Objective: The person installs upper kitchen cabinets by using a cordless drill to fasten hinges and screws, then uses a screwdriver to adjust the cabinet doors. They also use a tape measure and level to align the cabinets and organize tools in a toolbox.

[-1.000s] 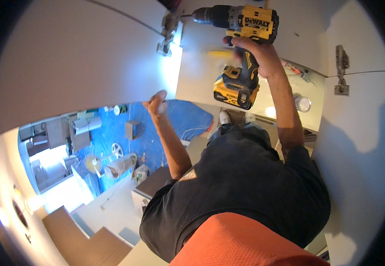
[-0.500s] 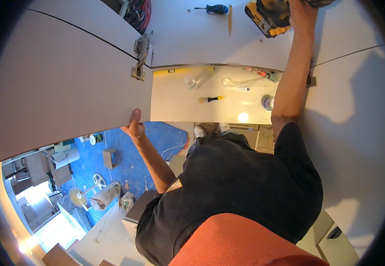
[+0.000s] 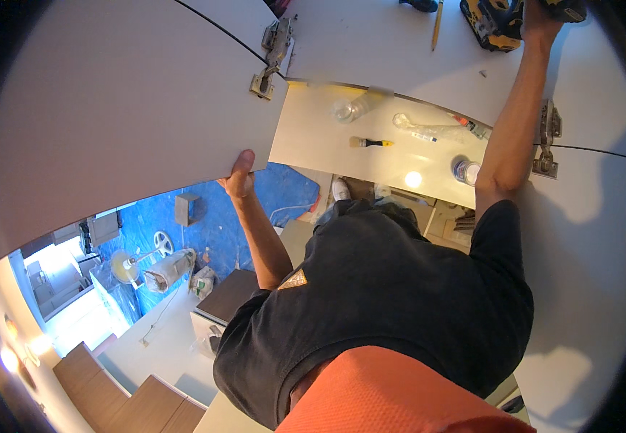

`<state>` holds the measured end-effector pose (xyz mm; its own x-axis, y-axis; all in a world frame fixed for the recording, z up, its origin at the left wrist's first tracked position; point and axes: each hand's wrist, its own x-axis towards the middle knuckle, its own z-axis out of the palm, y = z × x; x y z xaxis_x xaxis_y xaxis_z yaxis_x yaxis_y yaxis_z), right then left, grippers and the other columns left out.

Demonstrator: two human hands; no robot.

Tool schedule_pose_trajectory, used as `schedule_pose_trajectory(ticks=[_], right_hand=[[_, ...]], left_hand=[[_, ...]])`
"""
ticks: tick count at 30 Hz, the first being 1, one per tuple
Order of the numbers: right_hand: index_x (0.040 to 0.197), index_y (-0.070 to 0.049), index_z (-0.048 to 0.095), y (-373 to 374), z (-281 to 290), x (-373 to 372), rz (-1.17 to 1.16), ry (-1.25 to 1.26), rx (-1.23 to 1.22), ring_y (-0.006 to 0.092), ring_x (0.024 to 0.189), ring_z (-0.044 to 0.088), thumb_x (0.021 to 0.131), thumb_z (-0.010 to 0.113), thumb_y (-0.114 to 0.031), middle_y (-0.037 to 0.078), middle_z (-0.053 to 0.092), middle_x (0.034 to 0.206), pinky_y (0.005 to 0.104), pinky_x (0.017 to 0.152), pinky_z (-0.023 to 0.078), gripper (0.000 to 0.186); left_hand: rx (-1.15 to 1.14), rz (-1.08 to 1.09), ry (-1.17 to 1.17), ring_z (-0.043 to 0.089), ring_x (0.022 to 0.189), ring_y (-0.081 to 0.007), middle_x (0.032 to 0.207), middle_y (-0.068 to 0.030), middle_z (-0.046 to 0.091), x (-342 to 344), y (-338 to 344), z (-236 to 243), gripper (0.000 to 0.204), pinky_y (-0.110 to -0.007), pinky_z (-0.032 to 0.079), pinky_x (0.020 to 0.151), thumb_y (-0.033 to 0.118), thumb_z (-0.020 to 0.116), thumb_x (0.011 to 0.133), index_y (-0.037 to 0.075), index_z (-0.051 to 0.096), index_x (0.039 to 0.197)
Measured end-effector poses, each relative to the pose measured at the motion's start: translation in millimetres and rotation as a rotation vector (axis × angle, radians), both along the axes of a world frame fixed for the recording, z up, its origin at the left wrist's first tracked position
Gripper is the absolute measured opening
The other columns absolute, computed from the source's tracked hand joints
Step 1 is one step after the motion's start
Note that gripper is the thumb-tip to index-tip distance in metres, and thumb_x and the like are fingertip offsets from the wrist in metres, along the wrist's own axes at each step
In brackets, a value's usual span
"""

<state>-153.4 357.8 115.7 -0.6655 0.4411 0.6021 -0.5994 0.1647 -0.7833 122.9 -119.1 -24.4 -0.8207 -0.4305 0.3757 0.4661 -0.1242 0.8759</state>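
The cabinet door (image 3: 125, 123) fills the upper left of the frame, a flat, pale greyish panel with a smooth face, its lower edge bowed by the lens. A metal hinge (image 3: 268, 61) is fixed near its right end, spanning the dark seam between this door and the panel above. At the upper right corner is a power drill (image 3: 487, 27), yellow and black, with a blocky battery at its left; the frame's top edge cuts off part of it.

The left forearm rises from the black shirt, elbow bent, to the centre left. There the left hand (image 3: 241, 178) pinches the door's lower edge near its right corner, thumb flat on the face and fingers curled beneath. The right arm stretches long toward the upper right corner, elbow only slightly bent. The right hand (image 3: 540, 27) is at the drill, between battery and body; its fingers are hidden, so I cannot tell how tightly they close.

Between the arms, a paintbrush (image 3: 370, 143) and a round container (image 3: 466, 170) rest on a cream surface (image 3: 313, 141). A pencil (image 3: 437, 27) lies at the upper right, left of the drill.
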Motion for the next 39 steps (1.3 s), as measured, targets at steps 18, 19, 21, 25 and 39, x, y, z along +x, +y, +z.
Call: schedule_pose_trajectory(ticks=[18,19,21,25,39], right_hand=[[0.127,-0.006,0.058,-112.8,-75.4,37.7,-0.135,-0.351,1.181,0.0393,0.120,0.056,0.092,0.063,-0.019,0.019,0.064,0.123,0.0496,0.098,0.046,0.038],[0.127,-0.006,0.058,-115.9,-73.3,36.4,-0.139,-0.343,1.184,0.0393,0.120,0.056,0.093,0.063,-0.020,0.019,0.064,0.123,0.0491,0.097,0.047,0.037],[0.125,-0.007,0.058,-122.3,-68.2,45.7,-0.140,-0.337,1.203,0.0392,0.119,0.057,0.094,0.062,-0.021,0.019,0.064,0.123,0.0482,0.096,0.048,0.035],[0.128,-0.011,0.057,-150.5,-62.3,91.3,0.185,-0.136,0.950,0.0361,0.100,0.066,0.094,0.060,-0.020,0.016,0.066,0.115,0.0481,0.084,0.055,0.036],[0.126,-0.009,0.058,-199.4,-73.3,113.4,0.414,-0.096,0.724,0.0342,0.090,0.066,0.092,0.064,-0.016,0.013,0.064,0.104,0.0429,0.075,0.055,0.036]], left_hand=[[-0.063,-0.068,0.038,0.061,0.095,-0.0265,0.106,-0.0126,0.062,-3.1,-1.0,5.6,0.053,-0.041,0.050,0.088,0.000,0.070,0.064,-0.002,0.060,0.117],[-0.060,-0.081,0.060,0.061,0.095,-0.0264,0.107,-0.0128,0.062,-4.5,-0.4,6.5,0.054,-0.040,0.050,0.088,0.000,0.070,0.064,-0.002,0.060,0.117],[-0.038,0.005,0.060,0.062,0.095,-0.0261,0.106,-0.0127,0.063,-6.0,4.7,6.9,0.052,-0.040,0.051,0.087,0.000,0.069,0.065,-0.002,0.061,0.116],[-0.035,-0.060,0.033,0.063,0.092,-0.0257,0.105,-0.0125,0.065,-3.4,9.5,15.1,0.048,-0.040,0.051,0.085,0.000,0.069,0.065,-0.003,0.064,0.113],[0.018,-0.031,0.010,0.063,0.097,-0.0273,0.106,-0.0140,0.064,-4.2,10.4,19.3,0.045,-0.042,0.052,0.087,-0.001,0.065,0.065,-0.004,0.064,0.111]])
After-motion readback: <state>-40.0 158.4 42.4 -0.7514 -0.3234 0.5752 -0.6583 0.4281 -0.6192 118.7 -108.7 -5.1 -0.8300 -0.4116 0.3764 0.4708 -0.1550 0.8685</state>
